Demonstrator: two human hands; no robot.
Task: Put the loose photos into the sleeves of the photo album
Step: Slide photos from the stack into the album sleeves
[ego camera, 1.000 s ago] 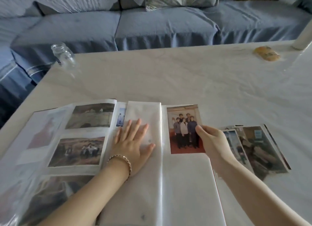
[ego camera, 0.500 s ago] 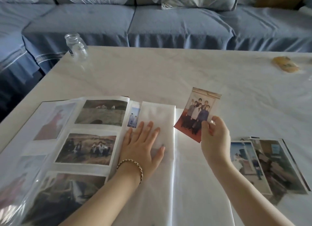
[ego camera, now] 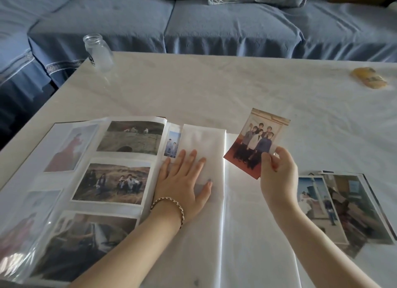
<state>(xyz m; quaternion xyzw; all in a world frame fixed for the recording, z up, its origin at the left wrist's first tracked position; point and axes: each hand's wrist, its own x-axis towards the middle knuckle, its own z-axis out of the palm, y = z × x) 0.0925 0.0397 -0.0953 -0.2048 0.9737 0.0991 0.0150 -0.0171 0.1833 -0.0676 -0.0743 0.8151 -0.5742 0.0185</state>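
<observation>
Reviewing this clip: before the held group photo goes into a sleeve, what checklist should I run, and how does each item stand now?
1. Grip on the group photo: ok, the right hand pinches its lower corner.
2. Page held down: ok, the left hand lies flat on the folded white page.
3. Sleeve opening found on the blank right page: cannot tell, no slit shows.
4. Photo squared to the page: not ok, it is tilted.
5. Pile of loose photos clear of that page: ok, it lies on the table beside it.
</observation>
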